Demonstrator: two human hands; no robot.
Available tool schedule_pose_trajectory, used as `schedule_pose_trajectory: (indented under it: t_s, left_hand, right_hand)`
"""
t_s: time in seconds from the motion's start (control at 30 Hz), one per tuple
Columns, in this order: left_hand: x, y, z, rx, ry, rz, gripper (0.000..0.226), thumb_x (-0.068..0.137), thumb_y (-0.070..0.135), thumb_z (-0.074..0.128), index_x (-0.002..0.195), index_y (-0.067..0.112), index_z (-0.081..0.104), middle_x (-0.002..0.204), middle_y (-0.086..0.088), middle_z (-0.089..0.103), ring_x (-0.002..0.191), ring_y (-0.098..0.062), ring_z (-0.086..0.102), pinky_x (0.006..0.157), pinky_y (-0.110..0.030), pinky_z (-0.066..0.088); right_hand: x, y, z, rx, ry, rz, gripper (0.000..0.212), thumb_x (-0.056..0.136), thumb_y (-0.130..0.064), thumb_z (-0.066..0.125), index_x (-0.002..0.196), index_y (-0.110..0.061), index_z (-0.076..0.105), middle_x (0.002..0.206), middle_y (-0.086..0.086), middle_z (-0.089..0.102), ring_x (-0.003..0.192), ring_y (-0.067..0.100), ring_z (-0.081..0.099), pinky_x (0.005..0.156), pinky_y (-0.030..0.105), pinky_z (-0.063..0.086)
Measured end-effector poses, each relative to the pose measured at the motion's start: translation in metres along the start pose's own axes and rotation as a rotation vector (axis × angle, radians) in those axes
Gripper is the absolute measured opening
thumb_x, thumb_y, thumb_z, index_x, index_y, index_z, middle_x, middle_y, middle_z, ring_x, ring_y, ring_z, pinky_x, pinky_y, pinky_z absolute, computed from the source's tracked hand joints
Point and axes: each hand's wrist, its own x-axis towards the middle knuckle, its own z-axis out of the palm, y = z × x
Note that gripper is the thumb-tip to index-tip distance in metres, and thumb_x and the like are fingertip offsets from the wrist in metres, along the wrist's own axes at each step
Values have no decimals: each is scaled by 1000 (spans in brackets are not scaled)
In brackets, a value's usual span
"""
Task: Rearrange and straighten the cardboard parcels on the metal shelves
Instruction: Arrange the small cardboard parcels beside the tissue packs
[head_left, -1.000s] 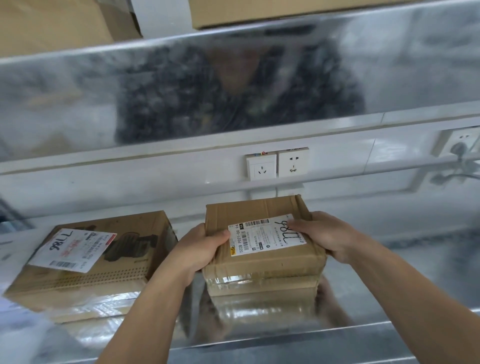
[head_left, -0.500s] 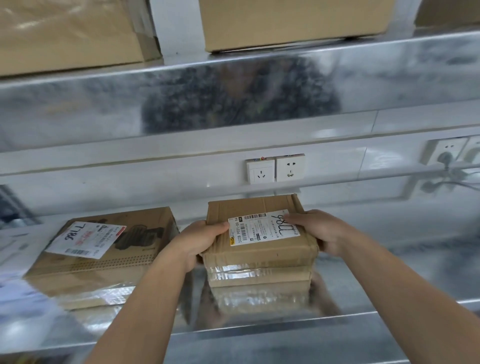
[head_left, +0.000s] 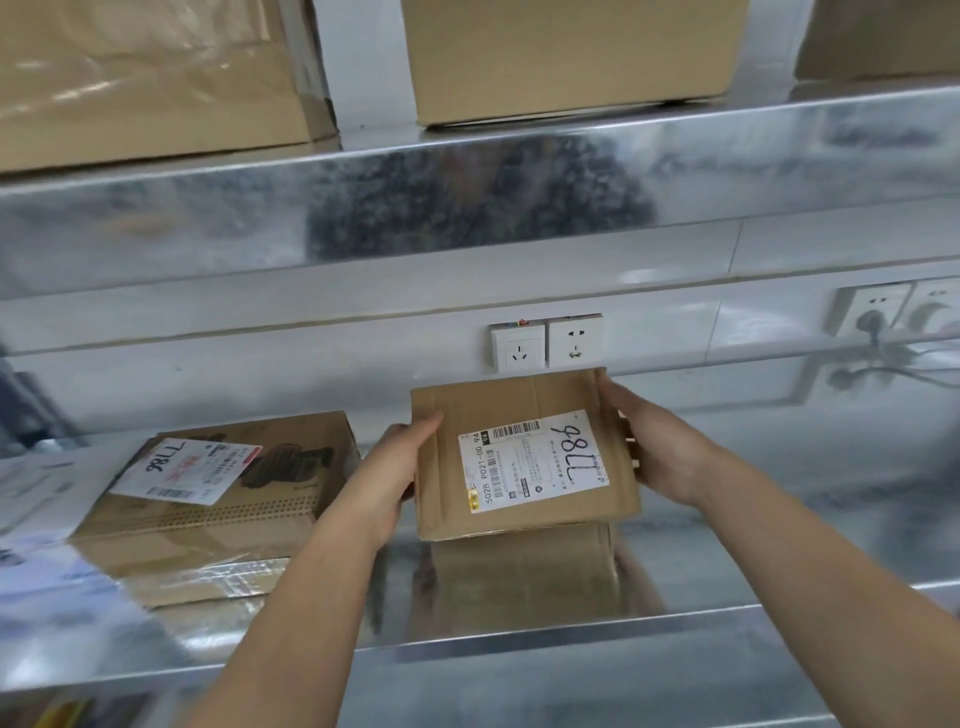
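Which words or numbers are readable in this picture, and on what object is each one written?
"98LL": handwritten, white label of middle parcel.
"502B P021-00 94": printed, same white label.
"98LL": handwritten, left label on left parcel.
Fine print on both labels: too blurred to read.

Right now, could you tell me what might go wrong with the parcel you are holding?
The small parcel is tipped up between the left hand and right hand, gripped only at its sides, so it could slip. Moved left, it could knock the larger parcel askew.
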Motion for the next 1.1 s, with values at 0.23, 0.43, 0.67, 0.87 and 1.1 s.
schedule_pose_trajectory:
  t_s: [0.23,0.43,0.67,0.87,1.1]
  left_hand:
    - [-14,5,-1,-263,54,16,40,98,53,54,111,19,70,102,-3,75,98,-22,68,82,-38,49]
    - [-19,10,-1,-277,51,-32,41,99,53,53,88,15,60,74,0,63,82,-23,60,71,-38,46]
    - [-17,17,-1,-213,9,24,21,102,32,58,98,19,74,86,4,79,88,-17,71,81,-36,54]
    - [-8,15,-1,-198,25,47,20,100,15,60,118,10,67,95,-3,79,82,-15,74,70,-32,55]
    - [2,19,-1,-168,65,-11,39,98,25,67,133,11,56,114,-8,73,95,-21,72,63,-31,56]
  right_hand:
    - [-3,-4,-10,236,102,-27,49,102,-63,42,109,-18,62,89,4,66,89,24,62,66,40,47]
    - [-1,-1,-3,171,55,-44,21,103,-42,55,105,-25,67,79,-4,73,77,15,64,68,34,48]
    - [-1,-3,-3,179,-76,-78,32,97,-15,60,127,-25,66,120,7,75,100,21,68,86,37,53]
    - [-2,-7,6,219,-90,-68,37,99,-28,64,135,-26,56,120,5,75,103,23,73,82,38,58]
    - [1,-7,11,242,-59,-53,37,98,-23,68,133,-23,55,118,5,75,102,24,74,79,37,61]
